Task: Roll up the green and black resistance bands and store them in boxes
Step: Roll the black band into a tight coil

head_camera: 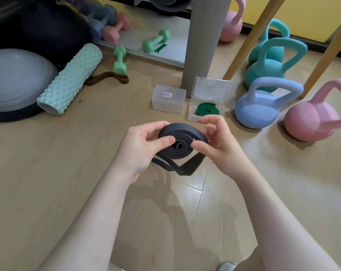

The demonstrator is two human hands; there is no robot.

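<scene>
The black resistance band point(180, 141) is mostly wound into a flat coil held above the floor, with a loose tail hanging below it. My left hand point(144, 147) grips the coil's left side, thumb on top. My right hand point(216, 141) pinches the coil's right edge with thumb and fingers. The green band point(207, 110) lies rolled inside an open clear box point(191, 114) whose lid stands up behind it. A closed clear box point(168, 99) with a small label sits just left of it.
Kettlebells in blue point(259, 108), pink point(314, 118) and teal point(267, 67) stand at the right. A mint foam roller point(70, 79), grey balance dome point(15, 79), brown band point(107, 78) and green dumbbells point(119, 59) lie at the left. A grey post point(203, 42) rises behind the boxes.
</scene>
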